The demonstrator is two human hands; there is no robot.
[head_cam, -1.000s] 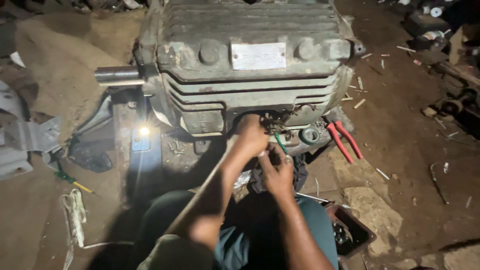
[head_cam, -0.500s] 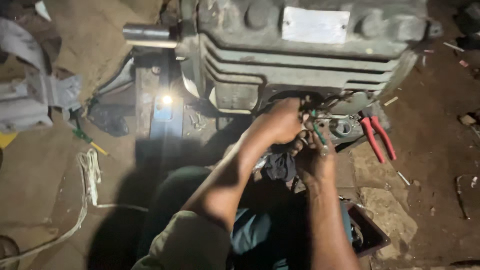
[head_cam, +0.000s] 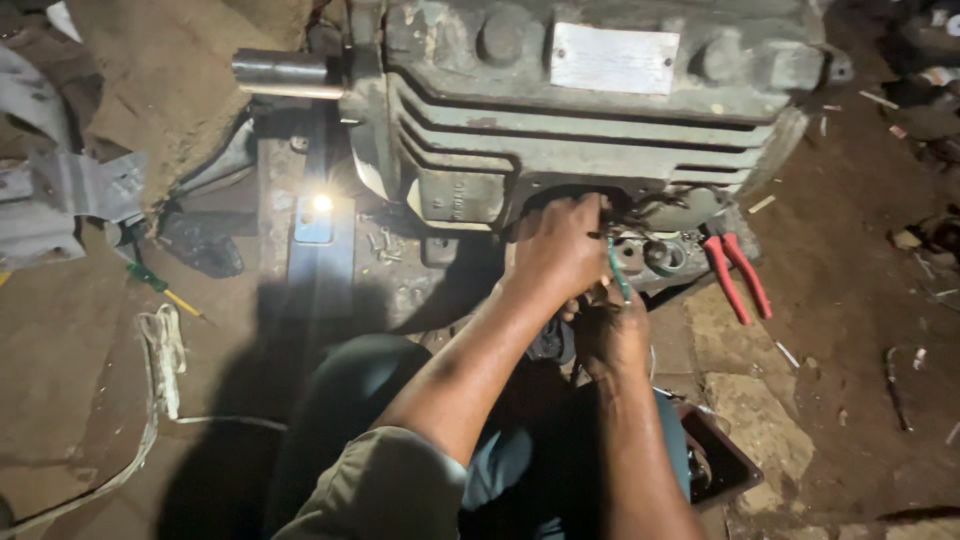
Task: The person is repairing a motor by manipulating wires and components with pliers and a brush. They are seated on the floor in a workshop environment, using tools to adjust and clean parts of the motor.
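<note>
Nearest the camera, the person's knees in teal trousers and an olive sleeve fill the lower middle, and both forearms reach away toward the underside of a big grey-green electric motor (head_cam: 590, 110) standing on the dirt floor (head_cam: 850, 300). Close to the body, the right hand (head_cam: 612, 338) is curled into a fist around the lower end of a green wire (head_cam: 618, 272), which runs up from it toward the motor. Just beyond and touching it, the left hand (head_cam: 560, 250) is closed too, fingers bent over a bundle of leads at the dark opening under the motor's ribbed casing; what exactly it pinches is hidden. Beside the hands, to the right, red-handled pliers (head_cam: 735, 275) lie on the floor against the motor's foot. Left of the hands, a small bright light (head_cam: 321, 203) shines on a flat metal bar. Farther left, a green-handled screwdriver (head_cam: 160, 285) and a white cord (head_cam: 160, 350) lie on the floor. Farthest away, the motor's steel shaft (head_cam: 285, 73) sticks out leftward.
</note>
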